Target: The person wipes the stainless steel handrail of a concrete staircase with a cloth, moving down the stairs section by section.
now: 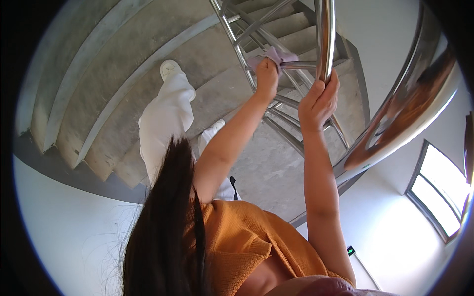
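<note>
A pale purple cloth is bunched in my left hand, against the end of a short metal crossbar of the stair railing. It covers part of the bar, so its exact wrap cannot be seen. To the right, the fingers and thumb of my right hand close around a thick polished metal post. Thinner steel tubes form the slanted railing frame beside and below both hands.
Curved concrete steps spread to the left, with my white-trousered leg and white shoe on them. More steps lie beyond the railing. A broad shiny curved handrail passes close on the right, before a window.
</note>
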A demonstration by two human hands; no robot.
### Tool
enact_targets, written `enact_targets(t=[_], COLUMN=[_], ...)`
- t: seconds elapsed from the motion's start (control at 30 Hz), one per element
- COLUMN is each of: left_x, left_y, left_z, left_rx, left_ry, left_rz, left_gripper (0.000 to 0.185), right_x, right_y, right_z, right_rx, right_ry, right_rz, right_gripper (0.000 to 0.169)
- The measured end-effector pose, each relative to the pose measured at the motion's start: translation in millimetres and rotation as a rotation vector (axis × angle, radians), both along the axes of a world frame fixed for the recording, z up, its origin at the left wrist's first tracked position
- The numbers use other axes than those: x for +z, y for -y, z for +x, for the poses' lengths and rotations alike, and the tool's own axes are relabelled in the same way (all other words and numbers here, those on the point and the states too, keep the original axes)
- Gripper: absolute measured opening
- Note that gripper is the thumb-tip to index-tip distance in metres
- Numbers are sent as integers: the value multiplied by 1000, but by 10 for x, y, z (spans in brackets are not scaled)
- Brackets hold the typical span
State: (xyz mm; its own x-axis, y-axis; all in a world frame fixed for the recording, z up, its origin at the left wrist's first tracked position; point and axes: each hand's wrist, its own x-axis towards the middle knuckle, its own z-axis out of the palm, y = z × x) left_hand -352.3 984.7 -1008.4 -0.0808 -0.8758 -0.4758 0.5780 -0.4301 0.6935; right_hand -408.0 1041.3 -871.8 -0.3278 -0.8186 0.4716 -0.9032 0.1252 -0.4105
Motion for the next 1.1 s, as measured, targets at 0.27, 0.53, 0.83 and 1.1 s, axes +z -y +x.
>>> enact_targets(t=[0.27, 0.53, 0.83, 1.1], left_x=[696, -193, 768, -570], left_y=[-331, 16, -1072, -793], left_z=[-3, 9, -229, -287], left_rx=[145, 26, 102, -500], left_ry=[-4, 250, 245, 359], left_rz=[-302, -47, -196, -236], left_gripper=[28, 32, 35, 39], right_x=[65, 76, -201, -189], right_y=[65, 55, -43, -250], right_z=[7, -203, -424, -399], right_rx=[44, 290, 293, 184], right_ry=[17, 338, 287, 331], right_rz=[-28, 113, 72, 177], right_gripper=[39, 43, 48, 45])
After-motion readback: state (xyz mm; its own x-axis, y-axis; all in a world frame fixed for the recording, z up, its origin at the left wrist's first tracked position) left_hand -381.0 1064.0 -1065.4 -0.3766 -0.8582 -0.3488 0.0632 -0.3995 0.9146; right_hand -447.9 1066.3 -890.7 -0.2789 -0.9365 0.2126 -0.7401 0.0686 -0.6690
